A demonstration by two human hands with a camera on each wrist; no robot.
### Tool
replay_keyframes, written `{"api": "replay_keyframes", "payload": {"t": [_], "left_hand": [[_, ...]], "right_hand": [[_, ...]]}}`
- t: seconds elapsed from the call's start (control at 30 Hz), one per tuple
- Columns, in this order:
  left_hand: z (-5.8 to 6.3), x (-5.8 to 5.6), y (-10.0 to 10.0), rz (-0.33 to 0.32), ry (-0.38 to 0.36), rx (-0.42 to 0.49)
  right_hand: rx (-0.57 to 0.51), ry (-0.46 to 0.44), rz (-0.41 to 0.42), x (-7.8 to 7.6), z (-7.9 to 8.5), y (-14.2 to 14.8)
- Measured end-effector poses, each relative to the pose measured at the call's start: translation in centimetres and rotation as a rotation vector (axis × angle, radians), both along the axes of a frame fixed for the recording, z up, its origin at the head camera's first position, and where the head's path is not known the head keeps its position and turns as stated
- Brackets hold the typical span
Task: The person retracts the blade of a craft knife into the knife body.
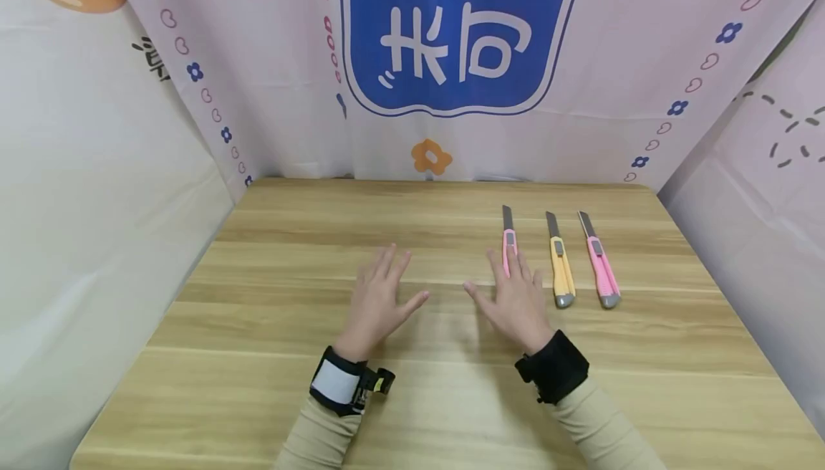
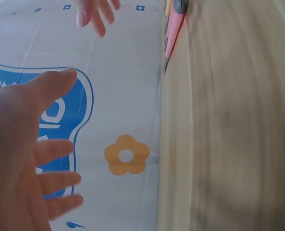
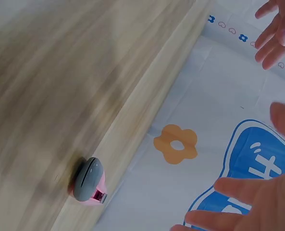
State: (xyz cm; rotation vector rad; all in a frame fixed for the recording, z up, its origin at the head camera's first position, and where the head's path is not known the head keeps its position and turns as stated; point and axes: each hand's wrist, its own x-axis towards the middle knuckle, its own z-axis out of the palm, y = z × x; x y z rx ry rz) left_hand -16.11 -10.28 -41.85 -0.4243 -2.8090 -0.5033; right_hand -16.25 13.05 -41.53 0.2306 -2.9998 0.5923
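My left hand point(image 1: 376, 307) hovers over the left-middle of the wooden table with fingers spread, holding nothing. To its right, my right hand point(image 1: 515, 304) is also spread and holds nothing; in the head view its fingers overlap the lower part of a pink utility knife point(image 1: 509, 230). Right of that hand lie a yellow utility knife point(image 1: 561, 266) and another pink utility knife point(image 1: 602, 266). All three have their grey blades out, pointing to the far edge. The right wrist view shows the grey end cap point(image 3: 89, 179) of a pink knife on the tabletop below the hand.
The wooden table point(image 1: 258, 384) has its far edge against a printed curtain point(image 1: 290, 119) with a blue badge and an orange flower. White cloth hangs along the left point(image 1: 97, 241) and right sides. Black straps with cameras circle both wrists.
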Motion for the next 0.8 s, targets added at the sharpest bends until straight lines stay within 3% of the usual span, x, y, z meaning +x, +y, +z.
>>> {"api": "replay_keyframes", "payload": {"t": [0.17,0.37,0.57,0.8], "left_hand": [[-0.6,-0.3,0.3,-0.051,0.111,0.071],[-0.8,-0.8,0.4,-0.074,0.174,0.154],[-0.8,-1.3,-0.1,-0.083,0.174,0.267],[-0.3,-2.3,-0.2,-0.108,0.125,0.315]], "right_hand": [[-0.078,-0.001,-0.016,-0.9,-0.1,0.0],[-0.146,0.009,-0.071,-2.5,-0.2,0.3],[-0.201,-0.015,-0.196,-4.2,-0.8,1.0],[-0.143,-0.168,-0.298,-5.6,-1.6,2.1]]}}
